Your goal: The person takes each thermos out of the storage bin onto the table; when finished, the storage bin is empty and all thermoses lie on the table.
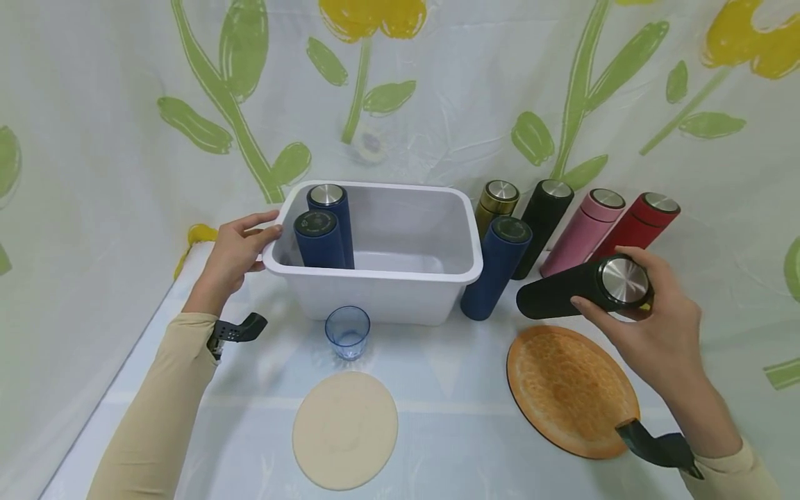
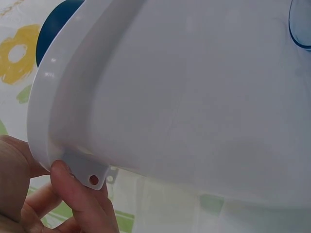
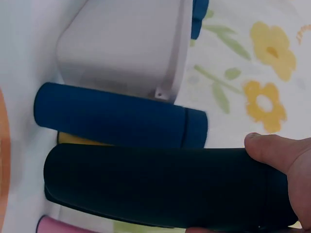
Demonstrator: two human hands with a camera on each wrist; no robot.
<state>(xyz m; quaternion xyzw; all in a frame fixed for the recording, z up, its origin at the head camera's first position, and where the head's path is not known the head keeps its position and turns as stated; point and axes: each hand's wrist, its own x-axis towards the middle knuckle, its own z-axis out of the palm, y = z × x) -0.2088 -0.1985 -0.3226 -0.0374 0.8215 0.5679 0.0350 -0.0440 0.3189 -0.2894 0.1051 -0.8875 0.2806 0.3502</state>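
Observation:
A white plastic tub stands at the back of the table with two blue thermos flasks upright at its left end. My left hand grips the tub's left rim; in the left wrist view, thumb and fingers pinch a small tab under the rim. My right hand holds a black thermos flask by its silver-lidded end, tilted over the table with its base pointing left. Right of the tub stand another blue flask, a gold flask, a second black flask, a pink flask and a red flask.
A blue-tinted glass stands in front of the tub. Nearer lies a round cream disc. A round brown board resembling baked bread lies below the held flask. A flowered curtain hangs behind the table.

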